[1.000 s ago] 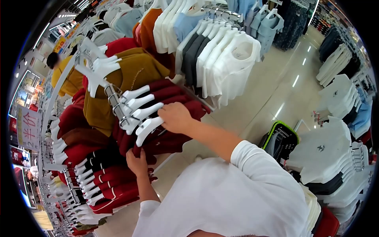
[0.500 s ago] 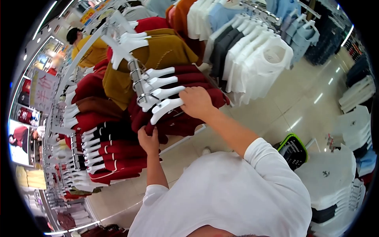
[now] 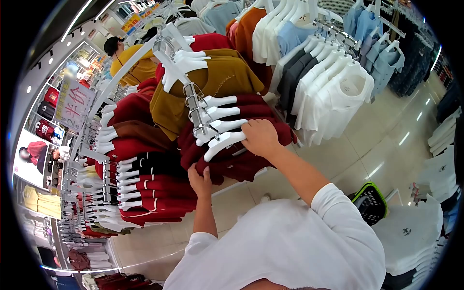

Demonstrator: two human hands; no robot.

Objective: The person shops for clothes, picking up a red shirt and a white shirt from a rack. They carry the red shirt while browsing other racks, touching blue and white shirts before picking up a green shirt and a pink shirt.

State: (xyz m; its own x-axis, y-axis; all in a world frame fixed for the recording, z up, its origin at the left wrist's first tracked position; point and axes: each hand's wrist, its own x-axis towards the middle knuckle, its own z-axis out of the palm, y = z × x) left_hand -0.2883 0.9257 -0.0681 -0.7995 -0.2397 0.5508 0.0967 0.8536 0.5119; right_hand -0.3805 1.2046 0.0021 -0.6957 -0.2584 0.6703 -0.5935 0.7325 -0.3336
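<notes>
A row of dark red shirts [image 3: 227, 164] hangs on white hangers from a metal rail [image 3: 195, 108] in front of me. My left hand [image 3: 199, 181] is closed on the cloth of the front shirt, just below the left end of the front white hanger [image 3: 224, 141]. At that hanger's other end, my right hand [image 3: 261, 138] has its fingers curled round the tip and the shirt's shoulder. Its fingertips are partly hidden. Mustard-coloured tops [image 3: 208, 84] hang just behind the dark red ones.
White and grey shirts [image 3: 333, 92] hang on a rack at the upper right. Red and black garments [image 3: 150, 188] fill the rack at left, below a price sign [image 3: 75, 104]. A green-rimmed black basket [image 3: 369, 204] is at my right. A person in yellow [image 3: 133, 65] stands beyond.
The view has shifted, so the racks appear farther right and slightly lower. Both hands stay at the same front shirt and hanger, with little visible movement relative to them.
</notes>
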